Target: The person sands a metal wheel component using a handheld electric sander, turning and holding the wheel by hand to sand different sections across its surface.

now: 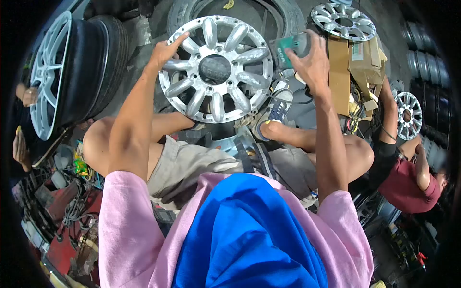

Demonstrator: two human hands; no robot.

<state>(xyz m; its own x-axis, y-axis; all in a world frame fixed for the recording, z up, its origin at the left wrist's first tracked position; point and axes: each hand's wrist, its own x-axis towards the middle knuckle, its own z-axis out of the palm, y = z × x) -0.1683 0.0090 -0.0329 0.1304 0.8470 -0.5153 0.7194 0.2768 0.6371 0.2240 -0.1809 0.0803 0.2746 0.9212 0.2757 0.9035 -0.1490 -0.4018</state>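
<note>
A bare silver alloy wheel face (210, 38) with thick spokes and a round centre hole is propped up in front of my crossed legs. My left hand (167, 53) grips its upper left rim, the index finger lying along the edge. In my right hand (311, 62) is a green electric sander (283, 52), with my fingers wrapped round its body. The sander is at the wheel face's right edge; I cannot tell if its pad touches the metal. Its cord runs down below my wrist.
A tyre (185, 12) lies behind the wheel face. Another wheel face (344, 22) rests on cardboard boxes (338, 72) at right. A white-spoked wheel (48, 72) stands at left beside a person's hands. People sit at right near a smaller wheel face (408, 115). Cables and tools clutter the lower left.
</note>
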